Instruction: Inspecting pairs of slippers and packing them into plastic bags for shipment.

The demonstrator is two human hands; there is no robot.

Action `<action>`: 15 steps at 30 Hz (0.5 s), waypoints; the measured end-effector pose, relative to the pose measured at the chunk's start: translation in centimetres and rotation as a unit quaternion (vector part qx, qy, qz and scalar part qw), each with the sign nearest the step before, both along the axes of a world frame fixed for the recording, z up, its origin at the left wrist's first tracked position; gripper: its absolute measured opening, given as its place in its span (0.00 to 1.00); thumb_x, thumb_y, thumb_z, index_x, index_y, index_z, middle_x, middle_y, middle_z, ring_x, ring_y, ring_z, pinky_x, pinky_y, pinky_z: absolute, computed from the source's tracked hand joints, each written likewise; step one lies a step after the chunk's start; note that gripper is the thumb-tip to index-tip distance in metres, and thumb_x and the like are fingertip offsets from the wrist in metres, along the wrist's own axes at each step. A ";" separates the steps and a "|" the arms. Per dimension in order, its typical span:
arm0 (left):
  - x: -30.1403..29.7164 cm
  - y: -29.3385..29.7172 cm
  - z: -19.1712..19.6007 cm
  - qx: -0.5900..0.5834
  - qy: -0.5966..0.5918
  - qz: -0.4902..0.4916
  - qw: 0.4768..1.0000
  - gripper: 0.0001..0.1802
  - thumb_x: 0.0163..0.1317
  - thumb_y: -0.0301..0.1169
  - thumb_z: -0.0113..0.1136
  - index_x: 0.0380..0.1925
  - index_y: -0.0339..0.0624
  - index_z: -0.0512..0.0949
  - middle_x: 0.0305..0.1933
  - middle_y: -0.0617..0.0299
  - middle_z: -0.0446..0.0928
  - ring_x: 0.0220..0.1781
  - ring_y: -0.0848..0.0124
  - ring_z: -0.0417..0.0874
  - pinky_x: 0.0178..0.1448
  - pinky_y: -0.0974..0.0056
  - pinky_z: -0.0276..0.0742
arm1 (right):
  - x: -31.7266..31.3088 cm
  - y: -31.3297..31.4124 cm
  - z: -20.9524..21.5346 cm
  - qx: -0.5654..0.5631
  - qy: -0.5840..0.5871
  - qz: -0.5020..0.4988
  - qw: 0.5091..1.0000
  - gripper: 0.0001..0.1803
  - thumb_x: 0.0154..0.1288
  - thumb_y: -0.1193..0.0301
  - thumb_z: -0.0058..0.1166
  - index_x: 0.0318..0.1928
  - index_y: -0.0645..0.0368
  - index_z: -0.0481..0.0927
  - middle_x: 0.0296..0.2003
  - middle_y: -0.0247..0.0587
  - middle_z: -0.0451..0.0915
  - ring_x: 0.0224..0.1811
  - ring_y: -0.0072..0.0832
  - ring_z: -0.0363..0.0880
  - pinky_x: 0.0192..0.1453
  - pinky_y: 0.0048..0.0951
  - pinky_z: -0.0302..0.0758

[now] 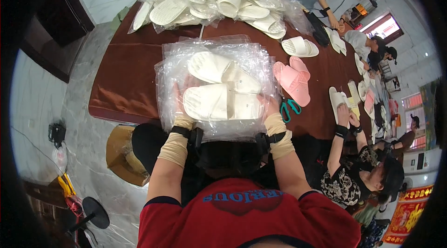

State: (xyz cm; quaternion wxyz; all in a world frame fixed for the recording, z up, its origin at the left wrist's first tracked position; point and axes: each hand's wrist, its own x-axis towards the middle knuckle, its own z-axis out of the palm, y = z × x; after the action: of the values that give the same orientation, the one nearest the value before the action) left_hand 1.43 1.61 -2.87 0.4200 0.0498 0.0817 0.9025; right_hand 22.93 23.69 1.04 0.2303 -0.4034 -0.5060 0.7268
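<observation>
A pair of white slippers (210,102) lies side by side over a stack of transparent plastic bags (177,57) in front of me. My left hand (179,100) grips the slippers at their toe end, its fingers partly hidden behind them. At the heel end, my right hand (268,107) holds the pair, thumb on the near side. Whether the slippers are inside a bag I cannot tell. Just right of the bags are a pair of pink slippers (298,80) and green-handled scissors (289,109).
Bagged white slippers (170,9) form a heap at the far side of the brown-covered table (118,82). Another white pair (300,47) lies to the right. A cardboard box (122,155) stands on the floor at left. Co-workers sit along the right, one person's hands (347,115) on a white slipper.
</observation>
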 end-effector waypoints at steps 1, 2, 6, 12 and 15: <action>0.1 -0.4 0.2 -0.001 -0.002 0.002 1.000 0.41 0.66 0.63 0.35 0.71 0.50 0.51 0.76 0.61 0.46 0.75 0.58 0.49 0.75 0.48 0.47 | -0.3 -0.7 0.8 -0.001 -0.002 0.002 1.000 0.19 0.53 0.74 0.66 0.45 0.65 0.77 0.36 0.38 0.79 0.35 0.27 0.77 0.42 0.27 0.73; 0.8 0.1 2.6 -0.059 -0.014 0.002 0.998 0.41 0.65 0.63 0.36 0.71 0.50 0.52 0.76 0.59 0.48 0.75 0.57 0.51 0.74 0.48 0.49 | 0.0 -0.7 1.7 0.011 -0.001 -0.004 1.000 0.19 0.53 0.75 0.66 0.46 0.64 0.77 0.37 0.37 0.79 0.37 0.27 0.77 0.43 0.27 0.73; 1.1 0.5 4.1 -0.128 -0.039 0.029 0.991 0.41 0.65 0.63 0.38 0.70 0.49 0.56 0.73 0.56 0.56 0.71 0.55 0.60 0.71 0.47 0.56 | -0.5 -0.4 2.5 0.031 -0.005 -0.010 0.999 0.23 0.53 0.76 0.65 0.50 0.64 0.74 0.40 0.37 0.78 0.42 0.27 0.77 0.47 0.27 0.73; 0.8 -0.3 5.3 0.018 -0.287 -0.013 0.958 0.40 0.65 0.63 0.38 0.68 0.49 0.59 0.70 0.55 0.60 0.67 0.55 0.65 0.69 0.47 0.60 | -1.3 -1.9 4.3 0.135 0.054 0.038 0.989 0.33 0.52 0.81 0.62 0.61 0.63 0.68 0.54 0.42 0.72 0.57 0.28 0.69 0.61 0.28 0.67; 0.5 -0.7 3.0 -0.017 -0.187 -0.005 0.982 0.40 0.65 0.63 0.37 0.69 0.49 0.57 0.71 0.55 0.59 0.68 0.55 0.64 0.70 0.47 0.59 | -1.5 -1.6 4.3 0.179 0.052 0.041 0.982 0.33 0.54 0.82 0.61 0.62 0.62 0.67 0.54 0.41 0.73 0.56 0.29 0.70 0.60 0.28 0.68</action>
State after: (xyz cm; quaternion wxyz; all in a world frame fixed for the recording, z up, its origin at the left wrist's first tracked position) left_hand 1.93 0.93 0.15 0.4336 -0.1268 0.0171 0.8920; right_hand 21.47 22.09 5.32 0.2945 -0.2963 -0.6318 0.6530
